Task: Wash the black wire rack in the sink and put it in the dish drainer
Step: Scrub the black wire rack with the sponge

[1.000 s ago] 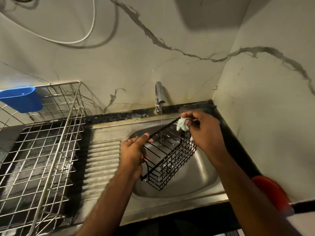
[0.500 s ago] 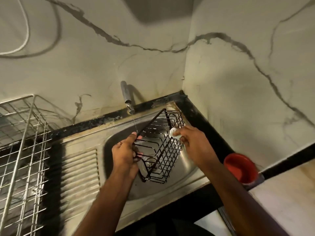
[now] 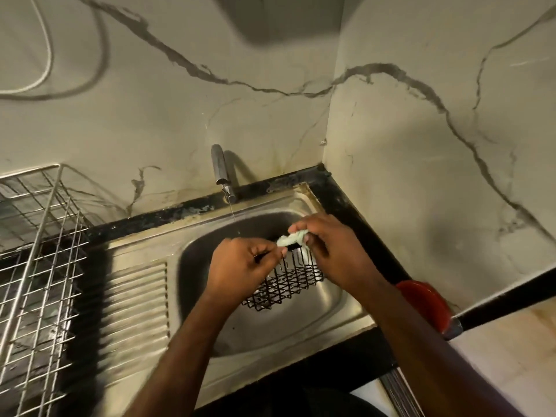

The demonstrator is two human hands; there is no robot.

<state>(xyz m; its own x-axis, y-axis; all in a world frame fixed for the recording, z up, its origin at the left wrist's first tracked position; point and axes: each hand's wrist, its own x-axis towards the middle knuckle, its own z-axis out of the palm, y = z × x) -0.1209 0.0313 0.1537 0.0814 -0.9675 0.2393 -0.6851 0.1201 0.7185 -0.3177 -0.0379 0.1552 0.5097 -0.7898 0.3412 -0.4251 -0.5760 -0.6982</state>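
Marble-veined walls (image 3: 421, 145) meeting in a corner behind the basin, closing off the far and right sides. Dark desk edge (image 3: 355, 203) running along the foot of both walls, tight around the steel sink (image 3: 337, 299). Ribbed draining board (image 3: 135, 311) lying bare to the left of the bowl, between it and the dish drainer (image 3: 39, 266), whose steel wire frame stands upright at the left border. Short tap (image 3: 221, 173) over the back rim, dropping a thin stream (image 3: 234, 218) into the bowl. Red bowl (image 3: 424, 302) sitting on the desk just right of the sink, partly hidden by the right forearm.

Black wire rack (image 3: 285, 281) held over the middle of the bowl, tilted, its lower end free above the steel with bare basin all round. Left hand (image 3: 240, 266) closed in a narrow grip on the rack's upper rim. Right hand (image 3: 334, 251) pinching a pale green cloth (image 3: 293, 237), pressed onto that same rim just beside the left fingertips.
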